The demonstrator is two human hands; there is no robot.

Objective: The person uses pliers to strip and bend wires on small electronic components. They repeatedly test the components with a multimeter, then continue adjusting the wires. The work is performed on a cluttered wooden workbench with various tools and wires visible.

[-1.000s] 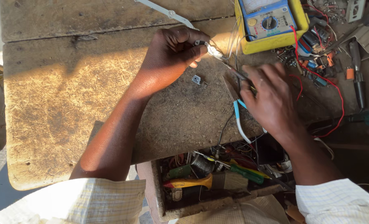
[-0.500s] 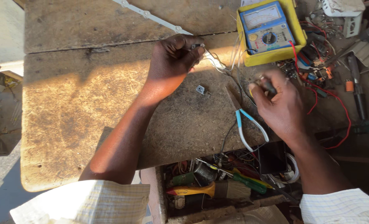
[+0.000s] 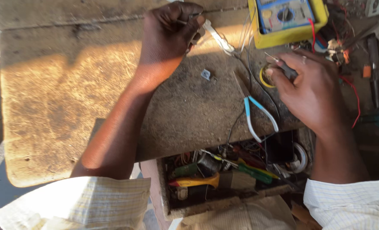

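Note:
My left hand is at the top middle of the worn wooden bench, fingers pinched shut on a thin wire next to a white strip. My right hand is to the right, thumb and fingers closed on a small dark part just above a yellow ring. Long-nose pliers with blue and white handles lie free on the bench between the hands. A small grey component rests near them.
A yellow multimeter stands at the top right beside a tangle of red wires and small parts. Below the bench edge an open drawer holds screwdrivers, a yellow-handled tool and loose wire.
My right hand has let go of the pliers, which now lie on the bench, and has shifted right onto the small dark part. My left hand stays pinched at the top.

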